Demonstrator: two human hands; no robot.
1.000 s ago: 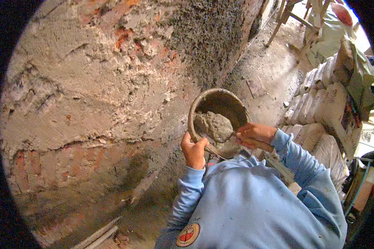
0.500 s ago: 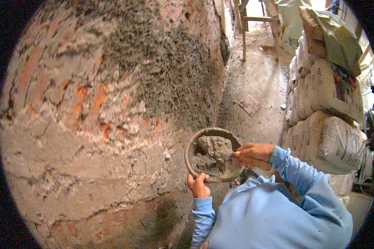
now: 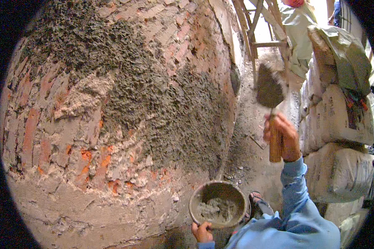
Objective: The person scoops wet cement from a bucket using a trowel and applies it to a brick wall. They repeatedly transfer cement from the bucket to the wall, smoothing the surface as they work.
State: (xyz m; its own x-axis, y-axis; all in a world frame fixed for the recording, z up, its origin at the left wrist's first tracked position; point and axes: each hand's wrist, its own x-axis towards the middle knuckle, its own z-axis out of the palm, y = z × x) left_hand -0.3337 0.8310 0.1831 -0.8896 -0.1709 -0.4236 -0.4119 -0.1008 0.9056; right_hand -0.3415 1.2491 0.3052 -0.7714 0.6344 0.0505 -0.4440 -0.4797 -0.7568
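My left hand (image 3: 202,233) grips the near rim of a round bowl (image 3: 194,198), thumb over the edge. Some wet grey mortar (image 3: 218,210) lies in the bottom of the bowl. Higher up and to the right, my right hand (image 3: 286,136) is closed around the wooden handle of a trowel (image 3: 270,88). The trowel points up and away from me, its dark blade blurred at the edges; whether mortar is on it I cannot make out. To the left rises a brick wall (image 3: 31,128), partly covered by a rough patch of dark, fresh mortar (image 3: 170,112).
Full sacks (image 3: 334,120) are stacked along the right, with a greenish sheet (image 3: 349,54) over the top ones. A wooden trestle (image 3: 270,43) stands at the far end of the narrow floor strip (image 3: 247,155). My sandalled foot (image 3: 258,199) shows beside the bowl.
My right hand has lifted the trowel out of the bowl, up and away from me. Less mortar is in the bowl now. My left hand still holds the bowl, which sits lower in view.
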